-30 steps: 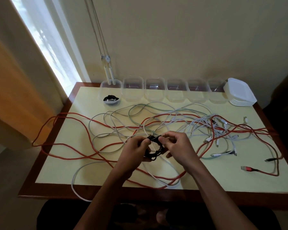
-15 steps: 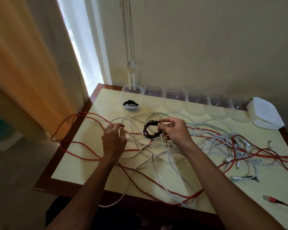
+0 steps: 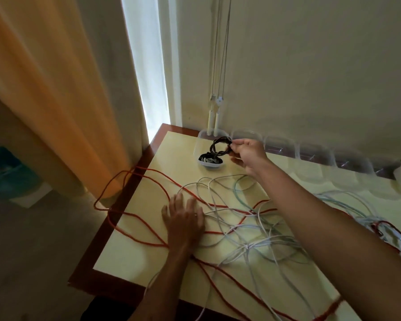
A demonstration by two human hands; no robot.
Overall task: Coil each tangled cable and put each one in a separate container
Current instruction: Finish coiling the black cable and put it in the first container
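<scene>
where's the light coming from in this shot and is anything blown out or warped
Head view: daylight enters through the blown-out window strip beside the orange curtain; the wide lens bends the cream table edges; the right hand holding the black coiled cable stays fairly sharp.

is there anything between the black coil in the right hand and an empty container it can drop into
Nothing visible blocks it. The right hand pinches the coiled black cable above the first container, which already holds a black cable. The next container lies just beside the hand and looks empty.
</scene>
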